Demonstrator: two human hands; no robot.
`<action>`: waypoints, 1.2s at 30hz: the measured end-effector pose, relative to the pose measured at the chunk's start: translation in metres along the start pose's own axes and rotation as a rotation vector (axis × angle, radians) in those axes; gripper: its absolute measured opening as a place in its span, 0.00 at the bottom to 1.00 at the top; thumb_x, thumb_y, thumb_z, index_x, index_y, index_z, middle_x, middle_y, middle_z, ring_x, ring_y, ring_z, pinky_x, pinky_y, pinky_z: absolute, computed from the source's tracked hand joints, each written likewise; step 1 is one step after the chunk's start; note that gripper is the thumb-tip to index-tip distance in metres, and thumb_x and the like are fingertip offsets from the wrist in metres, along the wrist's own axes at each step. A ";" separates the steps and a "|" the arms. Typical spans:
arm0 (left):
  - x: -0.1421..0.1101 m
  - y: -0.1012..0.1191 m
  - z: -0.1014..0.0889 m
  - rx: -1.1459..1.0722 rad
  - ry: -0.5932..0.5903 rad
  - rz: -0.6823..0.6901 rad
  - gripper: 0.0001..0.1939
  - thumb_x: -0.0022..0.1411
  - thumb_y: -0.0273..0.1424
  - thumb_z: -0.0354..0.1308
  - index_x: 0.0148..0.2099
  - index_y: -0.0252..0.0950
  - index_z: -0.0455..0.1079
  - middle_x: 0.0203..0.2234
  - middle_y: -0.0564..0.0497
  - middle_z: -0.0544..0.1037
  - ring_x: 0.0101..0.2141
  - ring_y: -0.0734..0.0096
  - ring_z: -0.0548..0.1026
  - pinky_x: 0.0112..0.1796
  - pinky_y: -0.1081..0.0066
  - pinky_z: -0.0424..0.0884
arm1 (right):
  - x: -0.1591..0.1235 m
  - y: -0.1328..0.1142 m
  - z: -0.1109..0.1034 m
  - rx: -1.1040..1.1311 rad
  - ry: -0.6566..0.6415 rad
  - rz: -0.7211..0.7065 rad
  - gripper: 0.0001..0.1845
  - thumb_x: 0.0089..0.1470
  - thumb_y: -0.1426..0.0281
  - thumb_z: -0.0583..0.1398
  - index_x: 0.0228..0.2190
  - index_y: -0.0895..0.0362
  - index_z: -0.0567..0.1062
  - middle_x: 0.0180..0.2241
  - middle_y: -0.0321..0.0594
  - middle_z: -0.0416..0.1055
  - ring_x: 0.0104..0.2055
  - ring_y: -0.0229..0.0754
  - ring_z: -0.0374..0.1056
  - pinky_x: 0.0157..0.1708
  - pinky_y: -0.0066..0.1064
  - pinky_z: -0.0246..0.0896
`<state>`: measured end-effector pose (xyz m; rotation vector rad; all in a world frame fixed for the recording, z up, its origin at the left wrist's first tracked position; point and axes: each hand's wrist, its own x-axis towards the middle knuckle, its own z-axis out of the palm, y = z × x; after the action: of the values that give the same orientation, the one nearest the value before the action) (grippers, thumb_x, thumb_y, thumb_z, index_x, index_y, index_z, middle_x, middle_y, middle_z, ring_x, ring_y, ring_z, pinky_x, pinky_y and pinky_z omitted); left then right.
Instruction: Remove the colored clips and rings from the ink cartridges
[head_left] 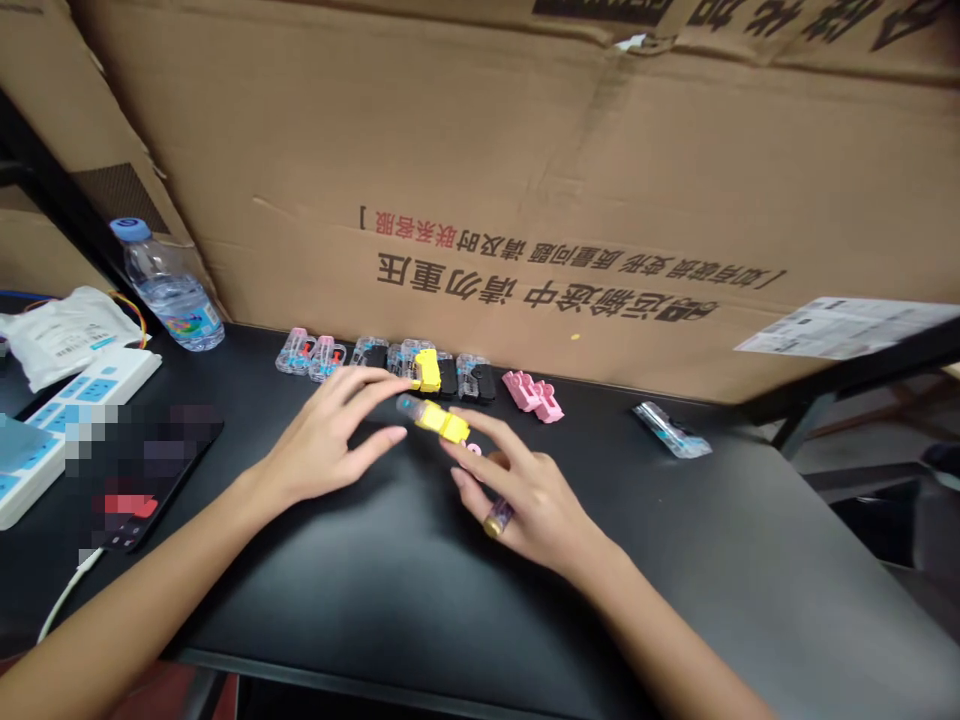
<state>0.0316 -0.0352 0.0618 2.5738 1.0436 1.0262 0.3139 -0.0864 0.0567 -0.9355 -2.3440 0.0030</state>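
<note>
From my end I watch the right hand (529, 490) pinch a yellow piece (444, 423) between its fingertips, lifted over the middle of the desk (405, 570). It grips the near end, seemingly to leave the clear end free toward the left hand (326, 425). A gold-ended tube (498, 519) is tucked under the same palm, probably to spare setting it down; I can't tell whether the pink ring (473, 450) by the fingers belongs to it.

The left hand has thumb and fingers spread, nothing visibly pinched. Its fingertips reach a yellow block (428, 370) at the far edge; I can't tell whether they touch.

Clear cases (474, 379) line that edge, I'd judge for order and easy reach, with pink pieces (534, 396) just right of them and a wrapper (671, 431) toward the far right corner. Upright cardboard (525, 150) walls off the back. The left hand hides some of the row from me. Leftward, a bottle (176, 295), power strip (82, 400) and phone (161, 470) crowd the left end.
</note>
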 end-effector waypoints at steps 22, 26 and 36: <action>-0.006 0.000 0.000 -0.394 -0.209 -0.042 0.08 0.72 0.36 0.65 0.50 0.39 0.76 0.44 0.47 0.84 0.43 0.65 0.82 0.47 0.65 0.76 | -0.008 0.007 0.009 0.132 -0.143 0.080 0.13 0.65 0.71 0.60 0.50 0.54 0.70 0.37 0.40 0.83 0.24 0.38 0.74 0.25 0.29 0.62; -0.009 -0.001 0.009 -0.441 -0.308 -0.116 0.11 0.68 0.35 0.68 0.50 0.39 0.74 0.47 0.48 0.84 0.45 0.64 0.82 0.48 0.65 0.76 | -0.009 0.010 0.012 0.172 -0.255 0.056 0.10 0.70 0.71 0.58 0.51 0.53 0.73 0.38 0.40 0.82 0.26 0.38 0.74 0.27 0.29 0.66; -0.013 0.000 0.023 -0.495 -0.397 -0.242 0.15 0.65 0.41 0.72 0.47 0.41 0.74 0.40 0.54 0.87 0.36 0.70 0.84 0.37 0.73 0.72 | -0.004 0.000 0.000 0.359 0.228 0.349 0.14 0.72 0.63 0.56 0.44 0.51 0.82 0.44 0.48 0.76 0.42 0.49 0.77 0.37 0.41 0.77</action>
<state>0.0400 -0.0416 0.0374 2.0693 0.8389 0.5837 0.3161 -0.0886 0.0542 -1.0819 -1.8664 0.4203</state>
